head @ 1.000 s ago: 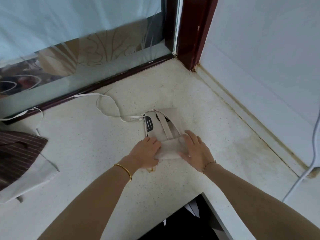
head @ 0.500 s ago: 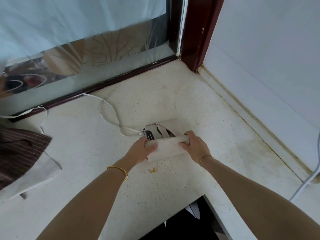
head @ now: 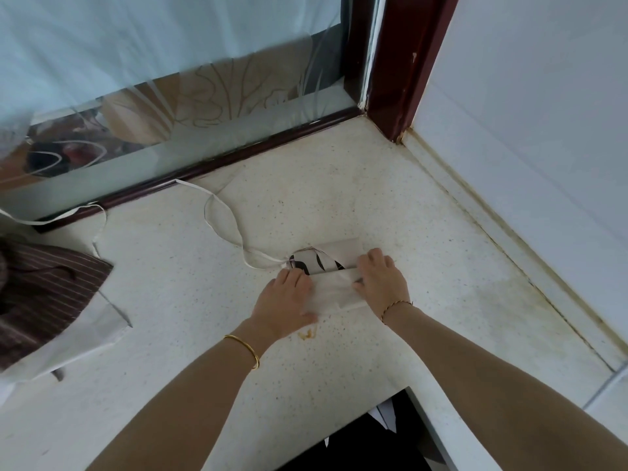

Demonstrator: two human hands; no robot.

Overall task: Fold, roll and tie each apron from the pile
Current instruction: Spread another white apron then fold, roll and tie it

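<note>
A cream apron (head: 334,292) lies partly rolled on the speckled white counter (head: 424,253). Its flat end with a black print (head: 323,260) sticks out beyond the roll. My left hand (head: 285,300) grips the roll's left end, fingers over the top and thumb along the near edge. My right hand (head: 380,280) holds the right end, with the thumb pinching the cloth. The apron's long white tie (head: 222,220) trails in loops to the left, toward the window frame.
The pile at the left edge holds a brown striped apron (head: 44,287) over a white one (head: 81,341). A dark window frame (head: 217,164) bounds the far side and a white wall (head: 526,164) the right. A small yellow stain (head: 307,334) marks the counter.
Both hands have rolled the apron away from me toward the window. The roll is thicker and less flat cloth shows beyond it.
</note>
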